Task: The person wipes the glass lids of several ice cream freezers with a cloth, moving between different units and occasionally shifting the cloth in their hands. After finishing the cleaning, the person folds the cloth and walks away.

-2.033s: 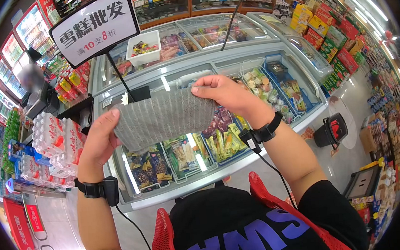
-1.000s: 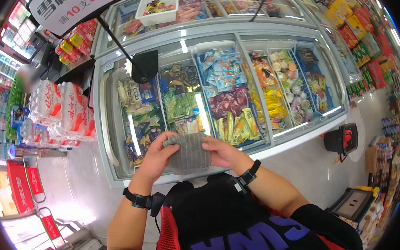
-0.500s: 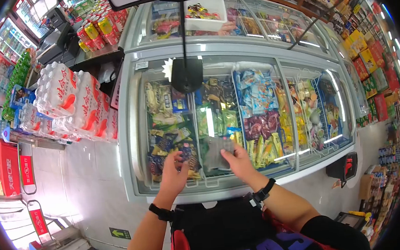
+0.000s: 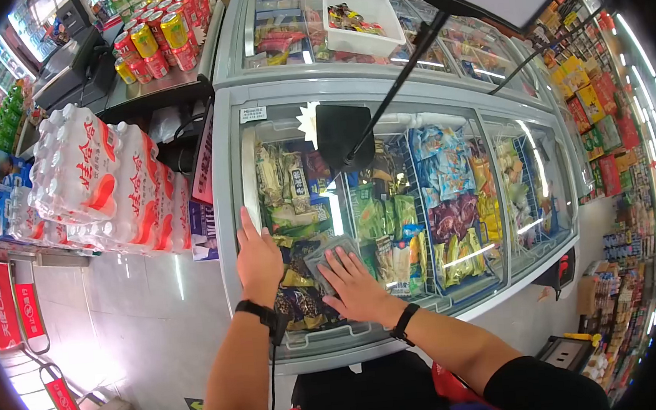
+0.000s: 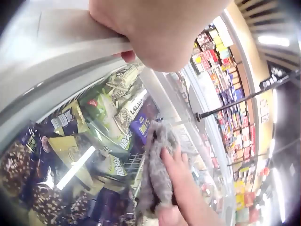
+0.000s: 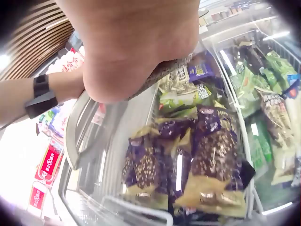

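Observation:
A grey striped cloth [image 4: 317, 267] lies folded on the glass lid of a chest freezer [image 4: 227, 174]. My right hand [image 4: 356, 286] rests on it with straight, slightly spread fingers, pressing it against the glass. In the left wrist view the cloth [image 5: 160, 165] looks fluffy and bunched under those fingers. My left hand [image 4: 259, 263] lies along the left side of the lid, fingers straight and pointing away, beside the pale handle strip. Beneath the glass are wrapped ice creams in wire baskets, with purple-and-gold packs [image 6: 214, 160] nearest the cloth.
A sign on a thin pole rises from a black base [image 4: 344, 136] standing on the lid. Behind, a second freezer carries a white tub [image 4: 365, 36] of small packets. Shrink-wrapped bottle packs [image 4: 82, 166] and stacked cans [image 4: 157, 41] stand to the left.
The cloth, first stretched between both hands, has been folded smaller and laid on the glass under my right hand. My left hand has let go and moved to the lid's left side.

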The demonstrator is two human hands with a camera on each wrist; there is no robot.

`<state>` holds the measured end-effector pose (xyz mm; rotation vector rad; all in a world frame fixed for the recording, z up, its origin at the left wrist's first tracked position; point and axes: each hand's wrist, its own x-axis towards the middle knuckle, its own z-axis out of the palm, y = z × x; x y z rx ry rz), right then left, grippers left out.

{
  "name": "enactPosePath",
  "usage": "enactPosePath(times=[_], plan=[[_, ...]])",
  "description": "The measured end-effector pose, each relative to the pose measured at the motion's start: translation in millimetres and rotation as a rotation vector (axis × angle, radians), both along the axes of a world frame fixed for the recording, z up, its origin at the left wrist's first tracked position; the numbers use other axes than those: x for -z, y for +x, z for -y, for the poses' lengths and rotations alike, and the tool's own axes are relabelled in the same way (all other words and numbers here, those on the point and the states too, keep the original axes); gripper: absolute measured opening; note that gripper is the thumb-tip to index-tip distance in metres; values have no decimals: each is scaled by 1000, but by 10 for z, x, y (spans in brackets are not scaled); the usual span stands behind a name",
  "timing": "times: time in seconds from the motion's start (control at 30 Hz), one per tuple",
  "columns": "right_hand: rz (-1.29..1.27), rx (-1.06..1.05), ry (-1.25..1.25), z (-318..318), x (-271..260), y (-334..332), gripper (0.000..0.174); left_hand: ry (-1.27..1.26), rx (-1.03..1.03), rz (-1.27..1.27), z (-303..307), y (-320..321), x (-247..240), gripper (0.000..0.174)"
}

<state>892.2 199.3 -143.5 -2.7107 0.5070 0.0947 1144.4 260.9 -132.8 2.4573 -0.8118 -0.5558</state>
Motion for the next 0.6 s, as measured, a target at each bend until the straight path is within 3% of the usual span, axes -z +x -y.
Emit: enactPosePath(times=[0.17,0.4,0.6], plan=[[60,-7,-100,541,142,783,66,-14,-48,-55,23,55,40,67],[208,100,-192,1424,453,2489,59,0,-35,-124,25,123,10,68],[252,118,-207,1501,512,2705,55,1,-51,-130,25,105,26,68]])
